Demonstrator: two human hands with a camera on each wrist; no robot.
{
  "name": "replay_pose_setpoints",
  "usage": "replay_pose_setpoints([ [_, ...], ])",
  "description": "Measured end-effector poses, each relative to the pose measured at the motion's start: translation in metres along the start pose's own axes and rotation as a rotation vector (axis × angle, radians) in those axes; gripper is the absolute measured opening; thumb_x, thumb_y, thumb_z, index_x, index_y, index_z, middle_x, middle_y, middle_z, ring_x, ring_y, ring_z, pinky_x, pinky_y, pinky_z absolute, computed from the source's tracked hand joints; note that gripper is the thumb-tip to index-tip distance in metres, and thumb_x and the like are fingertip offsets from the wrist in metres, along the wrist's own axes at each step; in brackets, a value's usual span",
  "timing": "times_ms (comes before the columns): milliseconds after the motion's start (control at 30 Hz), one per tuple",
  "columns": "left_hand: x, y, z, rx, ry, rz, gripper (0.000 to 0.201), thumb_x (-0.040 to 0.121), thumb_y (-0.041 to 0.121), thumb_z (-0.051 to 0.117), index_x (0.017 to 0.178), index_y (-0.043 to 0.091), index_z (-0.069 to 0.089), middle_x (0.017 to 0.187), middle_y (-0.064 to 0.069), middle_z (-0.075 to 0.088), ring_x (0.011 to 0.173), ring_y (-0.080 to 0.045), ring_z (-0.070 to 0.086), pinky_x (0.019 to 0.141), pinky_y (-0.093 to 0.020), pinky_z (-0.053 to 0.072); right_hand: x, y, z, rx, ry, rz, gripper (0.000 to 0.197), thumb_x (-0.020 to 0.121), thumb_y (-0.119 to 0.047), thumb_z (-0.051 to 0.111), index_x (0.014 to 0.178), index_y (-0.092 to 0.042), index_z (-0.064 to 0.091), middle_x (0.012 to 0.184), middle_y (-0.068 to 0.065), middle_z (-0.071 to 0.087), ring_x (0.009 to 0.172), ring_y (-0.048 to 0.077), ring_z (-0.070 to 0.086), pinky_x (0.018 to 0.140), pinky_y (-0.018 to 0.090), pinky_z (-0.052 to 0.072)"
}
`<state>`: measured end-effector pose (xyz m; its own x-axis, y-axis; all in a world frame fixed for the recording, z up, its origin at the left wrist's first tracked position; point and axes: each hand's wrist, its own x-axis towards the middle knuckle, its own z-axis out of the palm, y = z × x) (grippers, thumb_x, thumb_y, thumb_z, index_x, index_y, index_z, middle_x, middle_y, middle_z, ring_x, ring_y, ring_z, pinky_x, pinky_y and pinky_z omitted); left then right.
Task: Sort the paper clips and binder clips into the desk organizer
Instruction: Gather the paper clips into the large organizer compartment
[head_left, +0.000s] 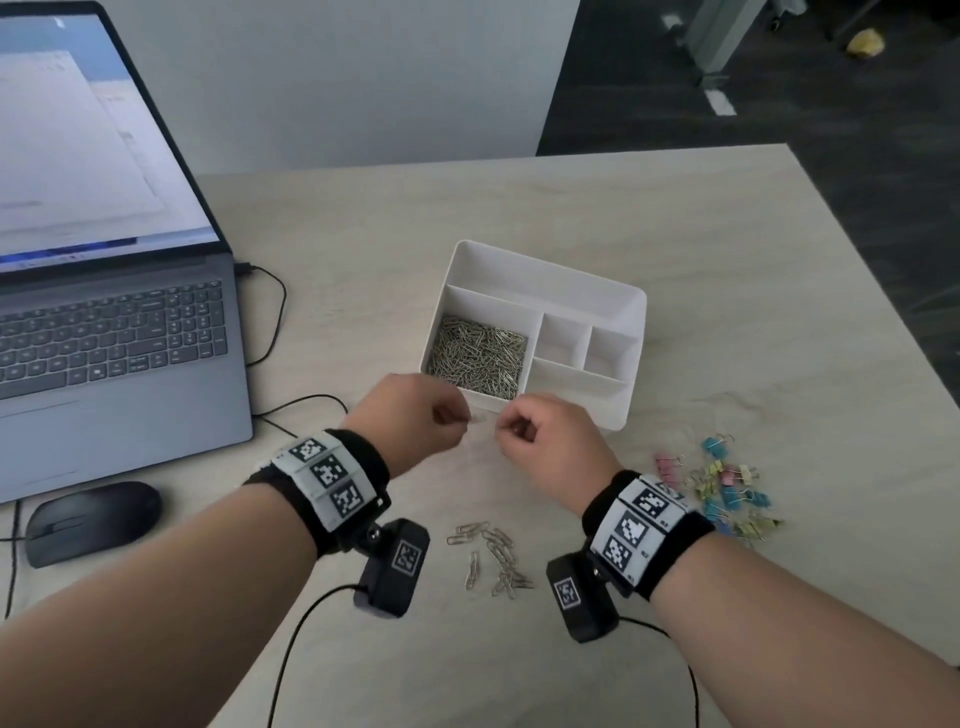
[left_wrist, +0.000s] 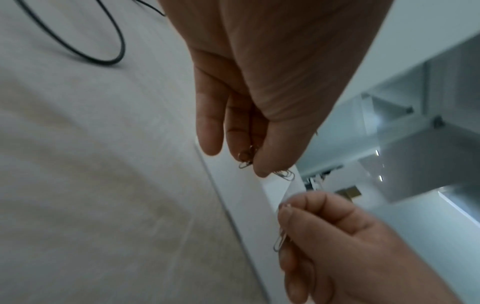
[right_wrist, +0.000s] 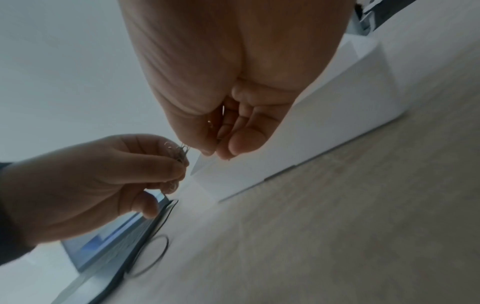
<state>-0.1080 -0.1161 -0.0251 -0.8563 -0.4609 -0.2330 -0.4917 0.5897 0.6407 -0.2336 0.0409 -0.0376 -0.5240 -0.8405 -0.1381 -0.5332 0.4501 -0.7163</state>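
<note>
My left hand (head_left: 460, 421) and right hand (head_left: 506, 428) hover close together just in front of the white desk organizer (head_left: 571, 291). In the left wrist view the left hand (left_wrist: 255, 164) pinches a few silver paper clips (left_wrist: 285, 175), while the right hand (left_wrist: 288, 207) pinches another clip (left_wrist: 280, 242). The organizer's large left compartment holds a heap of paper clips (head_left: 475, 356); its other compartments look bare. Loose paper clips (head_left: 491, 556) lie on the desk between my wrists. Coloured binder clips (head_left: 727, 488) lie in a pile to the right.
An open laptop (head_left: 104, 312) stands at the left with a black mouse (head_left: 88, 519) in front of it. A black cable (head_left: 270, 322) loops between laptop and organizer. The desk's right edge (head_left: 883, 291) drops to dark floor.
</note>
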Motion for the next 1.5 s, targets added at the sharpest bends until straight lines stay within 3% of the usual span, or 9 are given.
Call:
replay_pose_setpoints([
  [100, 0.02, 0.001, -0.015, -0.118, 0.092, -0.086, 0.007, 0.08, 0.022, 0.073, 0.084, 0.027, 0.074, 0.07, 0.011, 0.069, 0.051, 0.008, 0.056, 0.062, -0.013, 0.048, 0.022, -0.005, -0.012, 0.065, 0.087, 0.077, 0.008, 0.084, -0.016, 0.069, 0.078, -0.021, 0.071, 0.064, -0.012, 0.063, 0.055, -0.001, 0.054, 0.058, 0.02, 0.047],
  [233, 0.042, 0.009, -0.024, -0.121, 0.142, -0.14, 0.012, 0.085, 0.027, 0.07, 0.095, 0.026, 0.076, 0.088, 0.005, 0.074, 0.063, -0.007, 0.059, 0.074, -0.028, 0.054, 0.048, -0.013, -0.016, 0.07, 0.153, 0.13, 0.007, 0.087, -0.021, 0.07, 0.091, -0.022, 0.075, 0.074, -0.012, 0.066, 0.061, 0.006, 0.059, 0.069, 0.028, 0.055],
  [367, 0.041, 0.012, -0.02, -0.031, 0.128, -0.139, 0.017, 0.091, 0.031, 0.064, 0.101, 0.025, 0.076, 0.094, 0.003, 0.074, 0.086, -0.016, 0.063, 0.077, -0.025, 0.046, 0.052, -0.009, -0.01, -0.03, 0.127, 0.103, 0.018, 0.089, -0.025, 0.07, 0.105, -0.022, 0.077, 0.098, -0.006, 0.07, 0.083, 0.008, 0.061, 0.081, 0.023, 0.049],
  [533, 0.018, 0.009, -0.009, -0.037, 0.156, -0.107, 0.015, 0.09, 0.03, 0.063, 0.093, 0.027, 0.077, 0.083, 0.011, 0.069, 0.078, -0.011, 0.059, 0.071, -0.024, 0.043, 0.029, 0.008, -0.009, 0.031, 0.172, 0.072, 0.017, 0.092, -0.021, 0.066, 0.105, -0.021, 0.078, 0.094, -0.007, 0.065, 0.079, 0.009, 0.06, 0.084, 0.031, 0.052],
  [633, -0.007, 0.002, 0.005, -0.042, 0.122, -0.106, 0.011, 0.086, 0.031, 0.067, 0.09, 0.029, 0.077, 0.082, 0.015, 0.066, 0.076, -0.007, 0.061, 0.076, -0.026, 0.05, 0.006, 0.013, -0.012, 0.048, 0.196, 0.022, 0.02, 0.094, -0.017, 0.064, 0.109, -0.019, 0.076, 0.097, -0.007, 0.066, 0.076, 0.006, 0.059, 0.083, 0.024, 0.051],
  [767, -0.043, -0.013, 0.036, 0.051, -0.089, -0.16, 0.025, 0.083, 0.035, 0.07, 0.107, 0.029, 0.072, 0.093, 0.011, 0.062, 0.084, -0.01, 0.061, 0.084, -0.028, 0.051, -0.036, 0.02, -0.003, -0.025, -0.068, 0.053, 0.021, 0.087, -0.025, 0.073, 0.107, -0.02, 0.075, 0.096, -0.009, 0.063, 0.08, 0.004, 0.058, 0.082, 0.023, 0.049],
  [867, -0.066, -0.021, 0.057, 0.134, -0.18, -0.174, 0.048, 0.077, 0.047, 0.072, 0.121, 0.03, 0.064, 0.11, 0.007, 0.057, 0.102, -0.016, 0.06, 0.093, -0.029, 0.048, -0.071, 0.036, 0.015, -0.146, -0.312, 0.122, 0.052, 0.076, -0.043, 0.08, 0.122, -0.024, 0.067, 0.101, -0.012, 0.051, 0.081, 0.002, 0.051, 0.084, 0.023, 0.046],
  [1033, -0.088, -0.017, 0.077, 0.193, -0.203, -0.109, 0.076, 0.067, 0.066, 0.069, 0.133, 0.034, 0.051, 0.122, 0.008, 0.048, 0.115, -0.017, 0.05, 0.098, -0.036, 0.047, -0.106, 0.043, 0.031, -0.256, -0.359, 0.079, 0.075, 0.073, -0.05, 0.078, 0.139, -0.03, 0.049, 0.121, -0.007, 0.045, 0.109, 0.011, 0.05, 0.094, 0.026, 0.043],
  [1500, -0.084, -0.006, 0.096, 0.22, -0.149, 0.047, 0.019, 0.089, 0.03, 0.058, 0.096, 0.024, 0.075, 0.097, -0.001, 0.063, 0.087, -0.026, 0.065, 0.074, -0.034, 0.051, -0.106, 0.03, 0.059, -0.296, -0.269, -0.015, 0.022, 0.091, -0.033, 0.059, 0.102, -0.016, 0.067, 0.104, 0.003, 0.058, 0.092, 0.028, 0.061, 0.076, 0.043, 0.051],
])
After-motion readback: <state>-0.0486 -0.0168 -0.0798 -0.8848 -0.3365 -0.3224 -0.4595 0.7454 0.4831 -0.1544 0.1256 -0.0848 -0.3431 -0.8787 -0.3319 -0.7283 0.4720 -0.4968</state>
